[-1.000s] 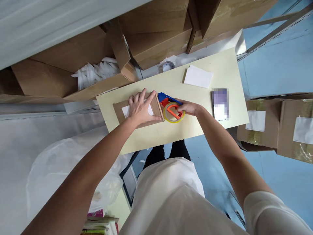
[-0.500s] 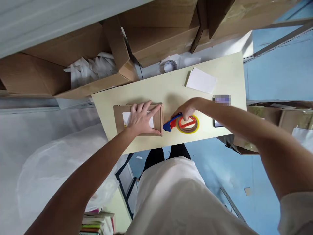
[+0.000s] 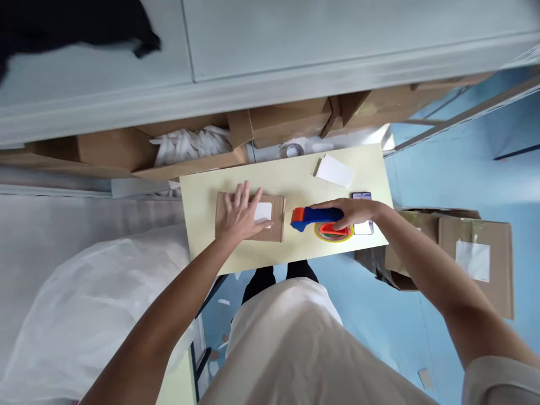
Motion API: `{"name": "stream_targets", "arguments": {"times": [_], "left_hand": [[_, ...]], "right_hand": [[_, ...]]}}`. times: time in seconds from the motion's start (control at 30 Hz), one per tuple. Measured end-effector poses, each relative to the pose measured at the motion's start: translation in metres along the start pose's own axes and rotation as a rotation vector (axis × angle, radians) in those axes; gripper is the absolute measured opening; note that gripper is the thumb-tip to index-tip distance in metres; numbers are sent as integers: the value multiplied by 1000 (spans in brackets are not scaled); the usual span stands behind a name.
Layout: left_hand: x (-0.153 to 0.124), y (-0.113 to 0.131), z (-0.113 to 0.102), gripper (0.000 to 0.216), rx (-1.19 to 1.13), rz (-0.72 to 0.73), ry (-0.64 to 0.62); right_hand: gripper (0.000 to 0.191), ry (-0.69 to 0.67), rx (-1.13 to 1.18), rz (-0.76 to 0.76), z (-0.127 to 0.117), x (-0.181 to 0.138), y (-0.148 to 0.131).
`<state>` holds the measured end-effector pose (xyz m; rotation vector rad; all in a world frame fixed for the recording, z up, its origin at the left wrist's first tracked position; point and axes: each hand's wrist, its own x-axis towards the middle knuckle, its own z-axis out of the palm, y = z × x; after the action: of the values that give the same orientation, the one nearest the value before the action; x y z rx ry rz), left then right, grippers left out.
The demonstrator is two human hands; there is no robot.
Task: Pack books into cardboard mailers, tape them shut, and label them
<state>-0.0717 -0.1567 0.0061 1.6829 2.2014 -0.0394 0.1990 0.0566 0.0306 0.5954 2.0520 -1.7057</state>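
Observation:
A small flat cardboard box (image 3: 277, 220) with a white label (image 3: 264, 211) lies on the pale yellow table (image 3: 198, 214). My left hand (image 3: 241, 218) rests flat on its top, fingers spread, partly covering the label. To the right of the box, apart from it, is a blue and red tape dispenser (image 3: 314, 216) carrying a yellow-edged roll of tape. My right hand (image 3: 356, 210) is closed around the dispenser from the right, fingers along the blue part and thumb near the red hub. The palm side of that grip is hidden.
Beside my right hand lies a phone (image 3: 363, 228). A small white box or card stack (image 3: 334, 171) sits near the far edge. Behind the table stand open cartons (image 3: 185, 169) and a tape roll (image 3: 292, 150). More cartons (image 3: 476, 253) are on the right, and a big white bag (image 3: 105, 292) bulges at left.
My right hand has turned the dispenser and drawn it right, widening the gap to the box. My left hand stays on the box. The view has shifted, showing more of the shelf above.

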Motion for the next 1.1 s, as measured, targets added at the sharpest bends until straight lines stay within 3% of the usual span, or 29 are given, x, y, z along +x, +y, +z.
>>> {"name": "stream_targets", "arguments": {"times": [0.07,0.13,0.23,0.3,0.43,0.53,0.67,0.8,1.1], "left_hand": [[-18,-19,3,87,-28,-203,91],[-34,-38,11,80,-111,-308,120],[-48,-53,26,80,-319,-247,120],[-51,-52,34,80,-394,-256,154],[-54,-43,39,81,-501,-294,159],[-56,-43,37,85,-568,-297,149],[-58,-47,34,99,-661,-346,146],[-60,-46,35,107,-745,-455,161],[-72,-45,34,96,-805,-545,73]], "right_hand": [[67,190,114,-80,11,-33,-13],[64,287,165,-126,27,-58,-32],[65,433,91,-173,46,-84,-69],[65,611,-13,-251,50,-98,-100],[64,1012,-277,-372,27,-101,-168],[60,1219,-495,-370,-11,-72,-214],[51,1275,-683,-280,-66,-17,-254],[48,1215,-759,-146,-103,19,-263],[51,1124,-855,-215,-126,43,-243]]}}
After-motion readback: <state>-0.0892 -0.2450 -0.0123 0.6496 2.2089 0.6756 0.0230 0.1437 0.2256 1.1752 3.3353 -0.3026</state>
